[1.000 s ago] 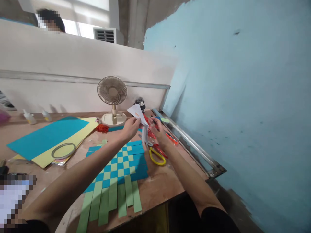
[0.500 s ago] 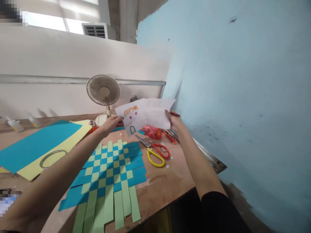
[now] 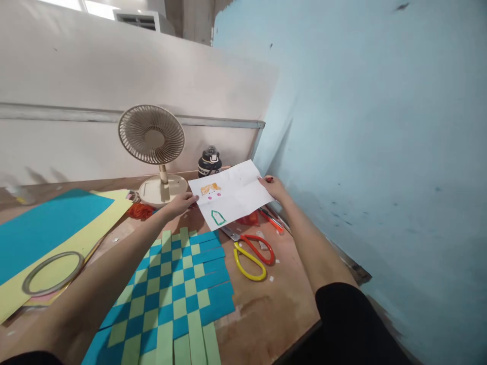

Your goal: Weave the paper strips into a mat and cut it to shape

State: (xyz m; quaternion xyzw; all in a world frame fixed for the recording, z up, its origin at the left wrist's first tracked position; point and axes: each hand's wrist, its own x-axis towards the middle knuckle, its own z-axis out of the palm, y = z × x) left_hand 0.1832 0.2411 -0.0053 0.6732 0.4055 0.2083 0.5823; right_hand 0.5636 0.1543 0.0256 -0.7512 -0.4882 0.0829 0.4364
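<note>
A drawn-on sheet of white paper (image 3: pixel 232 195) lies opened flat in the air above the wooden workbench (image 3: pixel 266 304). The left hand (image 3: pixel 178 204) pinches one edge and the right hand (image 3: pixel 274 187) grips the other, just beyond woven blue-and-green paper strips (image 3: pixel 167 294) and red-and-yellow-handled scissors (image 3: pixel 251 258).

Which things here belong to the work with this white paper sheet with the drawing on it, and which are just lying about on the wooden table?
In use: white paper sheet, held by left hand and right hand.

Lying about: blue-and-green woven paper mat; red-and-yellow-handled scissors; cream desk fan; black lidded bottle.
</note>
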